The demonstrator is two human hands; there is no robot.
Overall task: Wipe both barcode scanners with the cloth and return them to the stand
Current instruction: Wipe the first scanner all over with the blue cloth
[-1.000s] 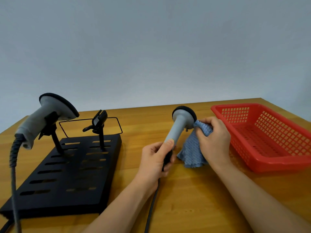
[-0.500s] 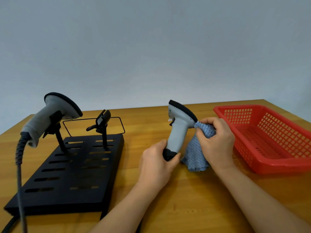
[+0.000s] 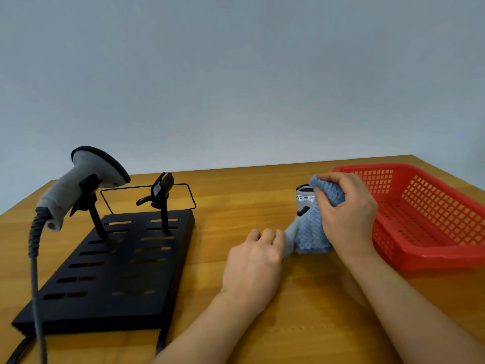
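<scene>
My left hand [image 3: 256,261] grips the handle of a grey barcode scanner [image 3: 304,199], held upright over the table's middle. Its head is partly covered by a blue waffle cloth [image 3: 313,229], which my right hand [image 3: 346,206] grips and presses onto the top of the scanner. The second grey scanner [image 3: 86,179] sits in the left cradle of the black slotted stand [image 3: 110,271], its dark cable hanging down at the left. The stand's right cradle [image 3: 160,193] holds nothing.
A red plastic basket [image 3: 430,219] stands at the right edge of the wooden table [image 3: 236,195], close to my right hand. A thin black wire frame lies behind the stand. A cable runs off the near edge under my left forearm.
My left hand turned the scanner so its head faces away and leans right. My right hand moved the cloth up from the side of the head onto its top.
</scene>
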